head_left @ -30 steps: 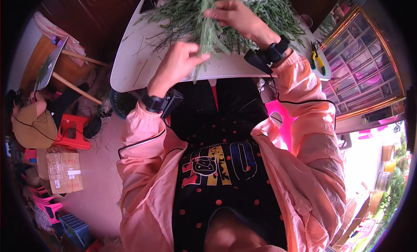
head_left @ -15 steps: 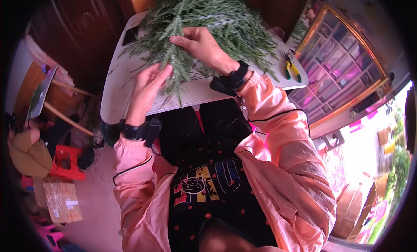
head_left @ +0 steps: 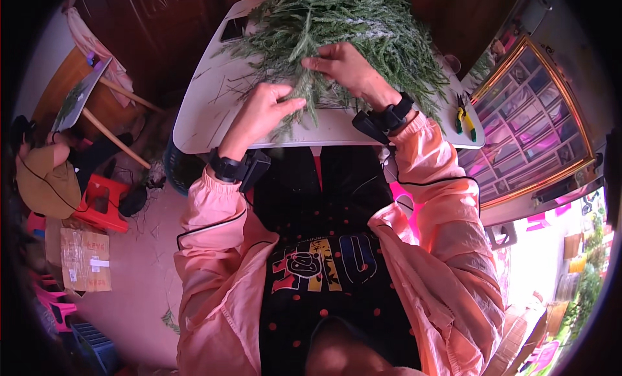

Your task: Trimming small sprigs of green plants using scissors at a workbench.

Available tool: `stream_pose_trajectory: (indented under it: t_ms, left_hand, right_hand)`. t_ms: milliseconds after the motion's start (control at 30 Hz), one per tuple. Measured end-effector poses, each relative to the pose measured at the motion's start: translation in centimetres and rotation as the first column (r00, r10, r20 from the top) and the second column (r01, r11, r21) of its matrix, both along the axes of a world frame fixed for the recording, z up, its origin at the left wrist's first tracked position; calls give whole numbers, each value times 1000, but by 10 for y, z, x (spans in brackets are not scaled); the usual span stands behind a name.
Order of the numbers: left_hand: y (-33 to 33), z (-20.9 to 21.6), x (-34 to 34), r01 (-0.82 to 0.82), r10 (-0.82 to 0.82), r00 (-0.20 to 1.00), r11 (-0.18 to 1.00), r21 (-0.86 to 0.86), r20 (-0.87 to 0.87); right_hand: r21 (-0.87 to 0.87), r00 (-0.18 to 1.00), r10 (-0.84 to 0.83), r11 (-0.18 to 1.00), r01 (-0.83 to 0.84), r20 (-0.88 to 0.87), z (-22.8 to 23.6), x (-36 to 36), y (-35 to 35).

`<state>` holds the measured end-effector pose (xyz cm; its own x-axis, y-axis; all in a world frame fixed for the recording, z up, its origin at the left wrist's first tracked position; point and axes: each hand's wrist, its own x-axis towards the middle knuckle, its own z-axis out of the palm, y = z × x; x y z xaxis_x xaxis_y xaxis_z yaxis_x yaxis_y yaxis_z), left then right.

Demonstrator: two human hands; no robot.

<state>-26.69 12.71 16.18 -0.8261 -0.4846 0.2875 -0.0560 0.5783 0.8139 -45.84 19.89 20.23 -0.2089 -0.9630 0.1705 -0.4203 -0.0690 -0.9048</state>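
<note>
A big pile of green needle-leaved branches point(head_left: 389, 39), whitish in places, covers the far part of a white table point(head_left: 207, 110). One green sprig point(head_left: 304, 48) hangs from its near side toward the front edge. My right hand point(head_left: 353, 71) pinches this sprig between thumb and fingers. Lower down, my left hand point(head_left: 259, 113) is closed at the sprig's lower end, thumb and forefinger around its needles. The exact grip there is partly hidden by the leaves.
Yellow-and-green-handled pliers point(head_left: 464, 120) lie at the table's right edge, and a dark phone point(head_left: 234, 29) at its far left. Another person point(head_left: 48, 181) sits at the left by a red stool point(head_left: 103, 201). A cardboard box point(head_left: 84, 259) rests on the floor. A gold-framed panel point(head_left: 531, 123) stands at right.
The whole view has shifted, so table and pile appear farther right and higher. Both hands stay at the sprig; the left hand has turned slightly, its fingers now nearer the sprig's lower part.
</note>
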Motion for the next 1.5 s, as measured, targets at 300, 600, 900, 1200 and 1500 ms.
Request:
stream_pose_trajectory:
  t_ms: [300, 600, 900, 1200, 1500]
  left_hand:
    - [-20, -6, 2, 20, 117, 971, 830, 557, -210]
    - [-6, 3, 4, 235, 204, 849, 679, 695, -487]
    - [5, 9, 2, 262, 199, 843, 661, 704, -500]
    - [-6, 0, -2, 223, 184, 835, 749, 624, -519]
    - [-17, -6, -2, 12, 153, 886, 936, 351, -437]
  right_hand:
    - [-573, 886, -311, 817, 64, -345, -1, 13, 14]
    - [-561, 505, -314, 682, -469, -804, -13, 37, 51]
    - [-587, 454, -374, 551, -593, -809, -12, 24, 43]
    - [-499, 459, -248, 644, -580, -853, -8, 22, 32]
    - [-540, 632, -154, 690, -481, -760, -13, 31, 32]
